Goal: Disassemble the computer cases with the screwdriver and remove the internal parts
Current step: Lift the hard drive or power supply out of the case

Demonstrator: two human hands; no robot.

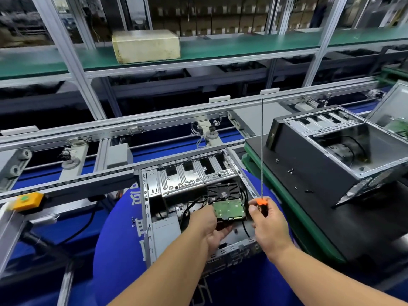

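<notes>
An open computer case (194, 208) lies on its side on a blue mat (119, 235), and everything else is best placed from it. Inside the case, toward its right wall, sits a hard drive (227, 203) with its green circuit board facing up and a black cover at its far end. The person's left hand (209, 228) reaches into the case and holds the near end of the drive, fingers curled under and around its edge. Black cables (194, 204) trail across the case floor just left of the drive.

Over the case's right wall, the right hand (268, 224) grips a screwdriver (261, 202) by its orange and black handle, fingers wrapped tight, the long thin shaft pointing straight up and away from the case.

To the right of the case, on a black pad (331, 217), stands a second computer case (331, 146), tilted and open, with a few loose screws (291, 171) on the pad between the two. Behind the case runs a conveyor rail (154, 124); to its far left is a yellow button box (27, 200). On the green shelf (242, 47) well beyond it rests a pale foam block (145, 45).
</notes>
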